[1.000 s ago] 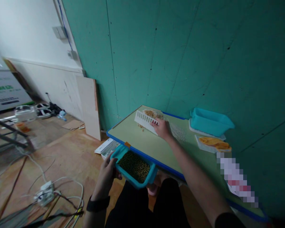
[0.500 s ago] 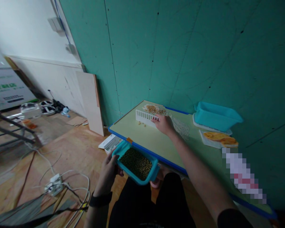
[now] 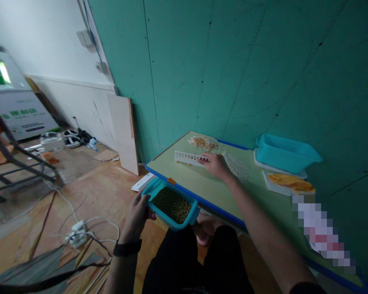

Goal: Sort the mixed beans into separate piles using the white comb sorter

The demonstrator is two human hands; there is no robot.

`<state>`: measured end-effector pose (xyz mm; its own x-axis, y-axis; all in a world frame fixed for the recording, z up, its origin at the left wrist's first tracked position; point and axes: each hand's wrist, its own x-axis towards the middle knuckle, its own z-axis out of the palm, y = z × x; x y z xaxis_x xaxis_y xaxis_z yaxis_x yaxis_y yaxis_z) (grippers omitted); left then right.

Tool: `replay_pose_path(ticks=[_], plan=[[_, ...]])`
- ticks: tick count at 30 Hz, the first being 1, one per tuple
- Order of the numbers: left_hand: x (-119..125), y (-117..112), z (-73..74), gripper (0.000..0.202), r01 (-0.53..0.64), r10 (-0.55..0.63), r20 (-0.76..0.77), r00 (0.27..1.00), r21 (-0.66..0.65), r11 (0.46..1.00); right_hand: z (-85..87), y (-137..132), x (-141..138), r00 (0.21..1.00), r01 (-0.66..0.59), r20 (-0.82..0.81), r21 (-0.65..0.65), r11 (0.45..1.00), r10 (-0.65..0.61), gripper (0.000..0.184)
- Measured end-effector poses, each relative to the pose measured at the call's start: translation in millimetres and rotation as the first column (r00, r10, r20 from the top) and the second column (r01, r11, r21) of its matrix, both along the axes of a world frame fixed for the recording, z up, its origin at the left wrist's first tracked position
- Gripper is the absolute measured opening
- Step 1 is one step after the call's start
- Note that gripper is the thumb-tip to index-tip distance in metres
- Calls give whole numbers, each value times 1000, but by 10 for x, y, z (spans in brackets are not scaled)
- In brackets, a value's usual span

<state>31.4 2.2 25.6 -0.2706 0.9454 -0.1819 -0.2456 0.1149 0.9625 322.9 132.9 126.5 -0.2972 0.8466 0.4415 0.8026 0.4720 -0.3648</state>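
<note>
Bin (image 3: 150,189) — gripped by the left hand (image 3: 138,215) before the table (image 3: 199,185) — already contained green beans (image 3: 165,200) and tan beans (image 3: 182,212). The right hand (image 3: 216,166), fingers clamped on a slotted white strip (image 3: 185,158), was near stray beans (image 3: 178,162); farther across, a bean heap (image 3: 205,143) and white grains (image 3: 237,167) still lay loose.

Smooth plastic shapes the nearer turquoise rectangular tub (image 3: 194,214) | the slim white slotted strip (image 3: 187,158) also appears plastic, matt | a pale green tabletop (image 3: 202,181) shows a smooth, low-gloss face | the rumpled orange-yellow bundle (image 3: 290,182) looks cloth-like | matt finish covers the broad green wall panel (image 3: 184,73) | scuffed wood-look sheets form the brown floor (image 3: 92,194)
</note>
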Motion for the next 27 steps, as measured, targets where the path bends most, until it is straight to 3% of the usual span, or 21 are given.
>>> replay_pose_path(ticks=[15, 27], plan=[[-72, -8, -42, 60, -14, 12, 54, 998, 26, 1000, -67, -332, 272, 999, -49, -6, 27, 998, 49, 18], [106, 1, -155, 65, 40, -43, 76, 996, 36, 999, -154, -821, 351, 996, -79, 49, 80, 994, 75, 18]])
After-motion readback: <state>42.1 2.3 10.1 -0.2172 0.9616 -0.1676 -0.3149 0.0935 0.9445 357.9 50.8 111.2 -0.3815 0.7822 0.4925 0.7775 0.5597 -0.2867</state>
